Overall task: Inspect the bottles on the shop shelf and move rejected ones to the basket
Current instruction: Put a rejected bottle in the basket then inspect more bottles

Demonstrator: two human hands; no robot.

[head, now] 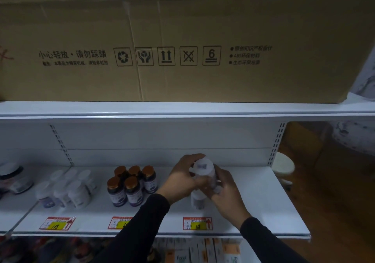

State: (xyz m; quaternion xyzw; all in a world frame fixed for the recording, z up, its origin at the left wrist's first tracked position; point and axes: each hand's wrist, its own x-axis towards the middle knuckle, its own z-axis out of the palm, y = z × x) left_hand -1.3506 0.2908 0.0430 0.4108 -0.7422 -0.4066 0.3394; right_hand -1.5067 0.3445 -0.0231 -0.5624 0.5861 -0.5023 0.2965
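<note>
Hands meet over the white shelf [253, 198]: the left hand [183, 178] and right hand [224, 189] both grip a white bottle [203, 171], tipped so its labelled base faces the camera. Another white bottle [196, 200] stands below them; five amber-capped bottles [132, 185] cluster just left.

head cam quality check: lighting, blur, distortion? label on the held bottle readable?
Head view: dim overall, with dark corners. The white shelf edge bows, showing wide-angle distortion. The white plastic bottle held by the left hand and right hand is smeared, its base sticker unreadable. The amber-capped dark bottles are soft, and the brown cardboard box has legible icons.
</note>
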